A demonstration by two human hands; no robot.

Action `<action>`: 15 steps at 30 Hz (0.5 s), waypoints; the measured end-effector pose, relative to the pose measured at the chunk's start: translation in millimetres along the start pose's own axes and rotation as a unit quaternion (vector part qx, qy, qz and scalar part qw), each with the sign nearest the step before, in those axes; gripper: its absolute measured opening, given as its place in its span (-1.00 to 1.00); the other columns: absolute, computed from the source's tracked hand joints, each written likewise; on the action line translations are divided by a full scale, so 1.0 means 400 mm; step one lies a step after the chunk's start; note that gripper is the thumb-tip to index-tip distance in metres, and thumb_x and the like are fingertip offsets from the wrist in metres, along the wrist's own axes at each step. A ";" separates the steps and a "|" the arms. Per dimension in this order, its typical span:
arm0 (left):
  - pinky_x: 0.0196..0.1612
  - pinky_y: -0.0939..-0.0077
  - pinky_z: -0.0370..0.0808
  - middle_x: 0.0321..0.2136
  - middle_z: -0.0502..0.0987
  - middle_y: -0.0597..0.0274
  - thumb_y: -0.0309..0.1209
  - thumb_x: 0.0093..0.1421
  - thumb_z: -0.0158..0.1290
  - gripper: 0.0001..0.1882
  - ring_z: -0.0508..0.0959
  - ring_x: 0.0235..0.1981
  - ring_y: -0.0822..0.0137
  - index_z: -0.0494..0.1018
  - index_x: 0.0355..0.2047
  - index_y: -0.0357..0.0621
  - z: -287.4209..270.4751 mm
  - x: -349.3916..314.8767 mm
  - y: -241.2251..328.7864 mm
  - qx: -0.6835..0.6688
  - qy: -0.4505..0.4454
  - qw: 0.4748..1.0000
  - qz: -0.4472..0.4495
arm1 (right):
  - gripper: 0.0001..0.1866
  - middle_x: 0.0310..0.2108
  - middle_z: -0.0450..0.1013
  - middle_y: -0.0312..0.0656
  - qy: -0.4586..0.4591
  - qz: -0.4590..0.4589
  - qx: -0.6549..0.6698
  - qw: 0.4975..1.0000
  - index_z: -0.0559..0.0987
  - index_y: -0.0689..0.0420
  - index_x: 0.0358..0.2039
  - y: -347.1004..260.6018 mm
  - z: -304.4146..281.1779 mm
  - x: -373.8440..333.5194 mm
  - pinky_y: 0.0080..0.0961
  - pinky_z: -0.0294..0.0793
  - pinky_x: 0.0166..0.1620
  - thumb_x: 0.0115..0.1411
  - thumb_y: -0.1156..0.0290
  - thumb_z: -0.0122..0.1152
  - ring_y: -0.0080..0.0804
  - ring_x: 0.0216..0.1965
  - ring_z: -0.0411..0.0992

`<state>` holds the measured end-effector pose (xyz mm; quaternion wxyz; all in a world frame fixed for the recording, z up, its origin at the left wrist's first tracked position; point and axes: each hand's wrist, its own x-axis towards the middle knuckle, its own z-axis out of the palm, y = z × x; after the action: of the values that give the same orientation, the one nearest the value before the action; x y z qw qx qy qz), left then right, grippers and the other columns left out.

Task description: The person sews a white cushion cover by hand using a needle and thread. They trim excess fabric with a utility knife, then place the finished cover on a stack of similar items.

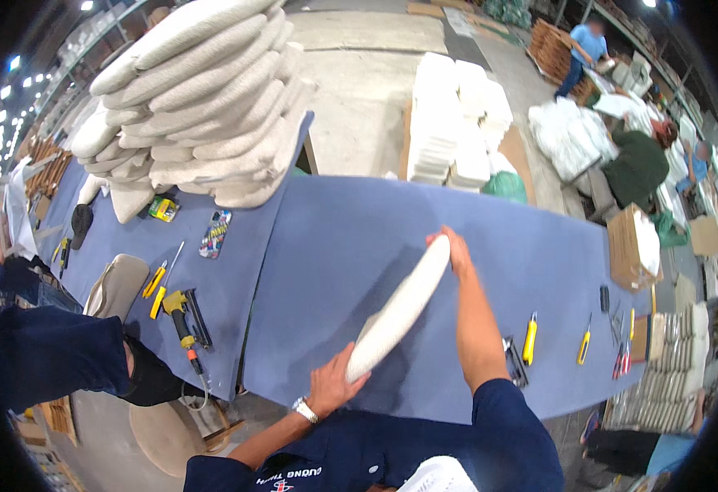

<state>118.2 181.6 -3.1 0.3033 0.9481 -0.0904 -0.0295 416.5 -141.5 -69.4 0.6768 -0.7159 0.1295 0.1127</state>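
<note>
A cream upholstered seat cushion point(402, 313) is tilted up nearly edge-on over the blue-covered table point(318, 271). My left hand point(336, 382) is closed on its near end. At the far end, my right hand point(454, 249) grips the rim with fingers curled over the edge. The cushion's broad faces are mostly turned out of sight. Beside my right forearm lies a dark staple gun point(516, 365), partly hidden, with a yellow-handled knife point(530, 338) close by.
A tall stack of cushions point(203, 107) rises at the back left. Left of the table seam lie a yellow air stapler point(180, 320), yellow-handled tools point(156, 287) and a patterned phone-like case point(215, 234). A screwdriver point(584, 340) and a cardboard box point(633, 250) are at right. Another person's arm point(64, 348) reaches in from the left.
</note>
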 end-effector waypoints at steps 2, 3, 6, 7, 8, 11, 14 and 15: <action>-0.25 0.18 0.64 -0.12 0.64 -0.04 0.00 0.06 0.37 -0.17 0.70 -0.22 0.02 0.39 0.24 -0.17 0.023 0.010 0.003 -0.015 0.030 0.998 0.045 | -0.35 -0.46 0.58 -0.11 0.019 -0.009 0.127 0.992 0.68 0.25 -0.39 0.101 -0.070 0.018 -0.33 0.51 -0.28 0.39 -0.06 -0.17 -0.29 -0.45 0.52; -0.26 0.19 0.64 -0.14 0.65 -0.02 0.01 0.05 0.37 -0.18 0.70 -0.24 0.03 0.40 0.23 -0.16 0.031 0.010 0.009 -0.018 0.033 0.998 0.054 | -0.35 -0.51 0.55 -0.12 0.039 -0.029 0.162 0.986 0.67 0.24 -0.42 0.135 -0.085 0.017 -0.32 0.52 -0.29 0.38 -0.09 -0.15 -0.27 -0.46 0.51; -0.27 0.25 0.66 -0.14 0.67 0.04 0.02 0.05 0.37 -0.23 0.72 -0.26 0.08 0.45 0.18 -0.11 0.038 -0.019 0.016 -0.013 0.065 0.995 0.071 | -0.34 -0.53 0.55 -0.11 0.070 -0.023 0.214 0.974 0.64 0.24 -0.50 0.088 -0.057 -0.050 -0.30 0.50 -0.25 0.40 -0.07 -0.16 -0.28 -0.45 0.51; -0.26 0.26 0.67 -0.12 0.67 0.06 0.03 0.05 0.36 -0.25 0.72 -0.24 0.09 0.47 0.17 -0.10 0.040 -0.032 0.012 -0.019 0.078 0.993 0.085 | -0.34 -0.55 0.53 -0.12 0.087 -0.038 0.221 0.971 0.63 0.23 -0.52 0.067 -0.062 -0.078 -0.30 0.49 -0.26 0.40 -0.08 -0.16 -0.29 -0.47 0.50; -0.25 0.27 0.67 -0.11 0.67 0.09 0.03 0.06 0.35 -0.27 0.72 -0.22 0.10 0.48 0.15 -0.09 0.035 -0.048 0.008 -0.021 0.092 0.991 0.095 | -0.34 -0.56 0.52 -0.13 0.100 -0.052 0.230 0.967 0.62 0.22 -0.54 0.035 -0.063 -0.105 -0.30 0.49 -0.28 0.39 -0.08 -0.16 -0.29 -0.48 0.49; -0.11 0.25 0.65 0.09 0.57 0.11 -0.04 0.07 0.35 -0.22 0.67 -0.03 0.11 0.39 0.25 -0.04 0.018 -0.063 0.016 -0.070 0.005 0.994 0.085 | -0.35 -0.56 0.51 -0.13 0.133 -0.193 0.153 0.960 0.62 0.19 -0.55 -0.111 -0.102 -0.229 -0.34 0.48 -0.26 0.40 -0.07 -0.17 -0.31 -0.48 0.48; -0.10 0.21 0.64 0.21 0.47 0.11 -0.02 0.11 0.30 -0.17 0.62 0.03 0.06 0.29 0.33 -0.03 0.004 -0.048 0.065 -0.124 -0.023 0.984 0.126 | -0.30 -0.44 0.49 -0.10 0.158 -0.393 -0.011 0.906 0.57 0.22 -0.54 -0.381 -0.137 -0.403 -0.34 0.37 -0.08 0.44 -0.09 -0.27 -0.25 -0.32 0.41; -0.10 0.20 0.64 0.25 0.43 0.10 0.00 0.13 0.29 -0.16 0.61 0.05 0.04 0.26 0.35 -0.02 0.005 -0.033 0.086 -0.146 -0.023 0.980 0.136 | -0.50 -0.44 0.51 -0.18 0.187 -0.380 0.101 0.900 0.58 0.15 -0.48 -0.426 -0.139 -0.433 -0.29 0.39 -0.03 0.36 0.02 -0.09 -0.25 -0.29 0.47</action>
<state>99.7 155.5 15.3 0.4372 0.8716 -0.2207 -0.0229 310.5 -182.6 152.4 0.7001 -0.6465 -0.0174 -0.3028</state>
